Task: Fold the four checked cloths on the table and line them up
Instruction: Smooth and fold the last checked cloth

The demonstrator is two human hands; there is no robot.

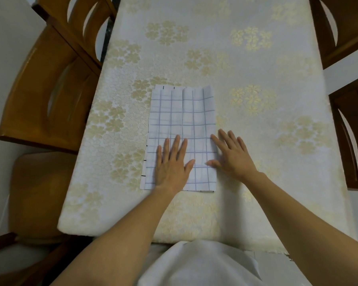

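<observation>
White blue-checked cloth (182, 120), folded, lies by near edge of cream floral table (256, 58). Left hand (171, 166) presses flat on it, fingers straight; right hand (232, 155) flat, fingers spread, at its right edge. Advice: smooth outward, square edges.

The light is soft and even, with faint shadows. The picture looks a bit blurry, and its edges bend, curving the brown wooden chairs (48, 89).
</observation>
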